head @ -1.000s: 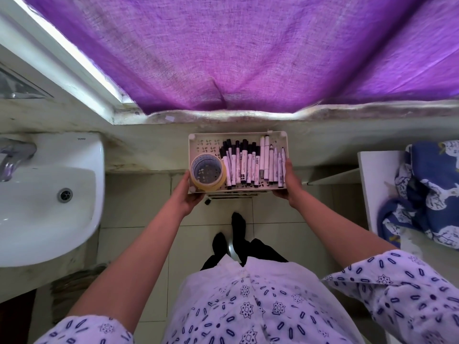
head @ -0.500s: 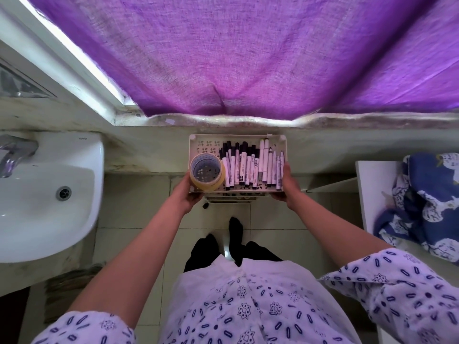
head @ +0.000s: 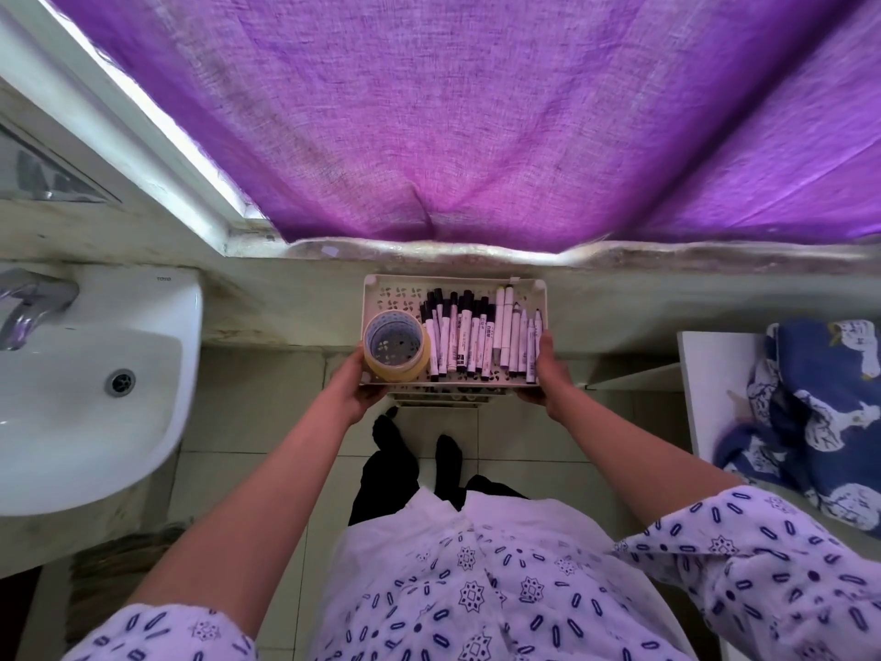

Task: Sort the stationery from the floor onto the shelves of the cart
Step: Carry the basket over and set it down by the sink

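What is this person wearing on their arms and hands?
Both the left hand and the right hand are bare, with no gloves, and the forearms are uncovered. Short, loose white sleeves printed with small dark blue ovals and star-like motifs end near the elbows.

Bathroom corner under a purple curtain (head: pixel 476 112)
A white sink (head: pixel 90 374) with a chrome tap (head: pixel 28 302) at left; blue patterned cloth (head: pixel 820 412) at right

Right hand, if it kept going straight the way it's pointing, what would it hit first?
Probably the wall below the window ledge: the right hand grips the cart's top shelf and points along that side. Depth is unclear.
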### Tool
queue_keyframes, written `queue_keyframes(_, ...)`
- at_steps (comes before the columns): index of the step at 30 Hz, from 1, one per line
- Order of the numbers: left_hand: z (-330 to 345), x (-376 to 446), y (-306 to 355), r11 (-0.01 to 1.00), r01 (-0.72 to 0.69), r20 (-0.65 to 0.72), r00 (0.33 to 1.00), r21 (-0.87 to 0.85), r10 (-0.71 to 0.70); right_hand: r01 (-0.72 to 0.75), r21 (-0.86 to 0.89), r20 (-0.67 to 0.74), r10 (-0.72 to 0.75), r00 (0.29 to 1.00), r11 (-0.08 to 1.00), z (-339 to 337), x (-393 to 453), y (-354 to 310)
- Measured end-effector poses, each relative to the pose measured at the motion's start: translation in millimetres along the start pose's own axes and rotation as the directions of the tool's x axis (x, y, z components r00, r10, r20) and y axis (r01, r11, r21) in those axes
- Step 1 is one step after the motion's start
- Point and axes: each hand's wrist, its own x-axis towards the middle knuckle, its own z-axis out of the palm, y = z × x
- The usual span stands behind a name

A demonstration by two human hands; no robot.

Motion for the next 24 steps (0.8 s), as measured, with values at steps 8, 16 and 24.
queue_keyframes(8,-1.0,1.4,-0.4,1.000,0.005,0.001,1.000,-0.014,-0.005,0.037,-0.064,-0.003,-0.037,0.999,0.997,0.2,-1.4,0.4)
queue_keyframes(16,-1.6,1.5,1.3,1.000,0.002,0.009,1.000,0.002,-0.002,0.080,-0.119,-0.005,-0.081,0.997,0.990,1.2,-5.8,-0.8)
queue_keyframes(24,-1.2,3.1,-1.7,0.999,-0.023,-0.003,1.000,0.024,0.024,0.079,-0.175,-0.012,-0.082,0.997,0.981,-0.1,-8.4,-5.1)
